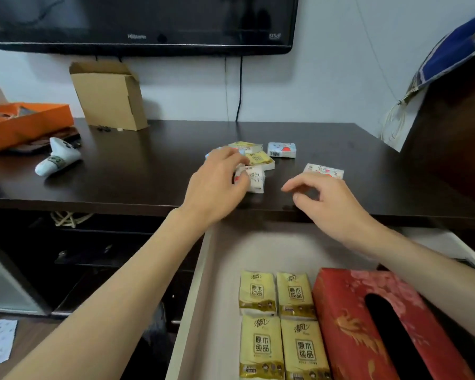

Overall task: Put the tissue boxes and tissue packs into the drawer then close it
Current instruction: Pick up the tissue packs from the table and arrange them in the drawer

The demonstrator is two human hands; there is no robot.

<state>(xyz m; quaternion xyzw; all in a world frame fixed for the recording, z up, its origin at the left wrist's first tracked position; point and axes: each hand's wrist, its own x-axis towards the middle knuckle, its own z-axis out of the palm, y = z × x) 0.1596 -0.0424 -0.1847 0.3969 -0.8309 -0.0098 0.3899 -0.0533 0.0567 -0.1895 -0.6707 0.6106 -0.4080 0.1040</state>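
The drawer [203,283] stands pulled open below the dark desk. Inside lie several yellow tissue packs [278,325] in a block and a red flowered tissue box [348,322] to their right. On the desk top sit small tissue packs: a white one [255,178] under the fingers of my left hand [219,182], two yellow ones [259,157] just behind it, a blue-and-red one [282,150] farther back, and a white-and-red one [324,170] beyond my right hand [324,198]. My left hand's fingers curl onto the white pack. My right hand hovers with fingers apart, holding nothing.
An orange box [25,123] and a white pouch [58,160] lie at the desk's left. A brown cardboard box [110,97] leans on the wall under a black television [143,20]. A dark cabinet with blue cloth [450,105] rises at right.
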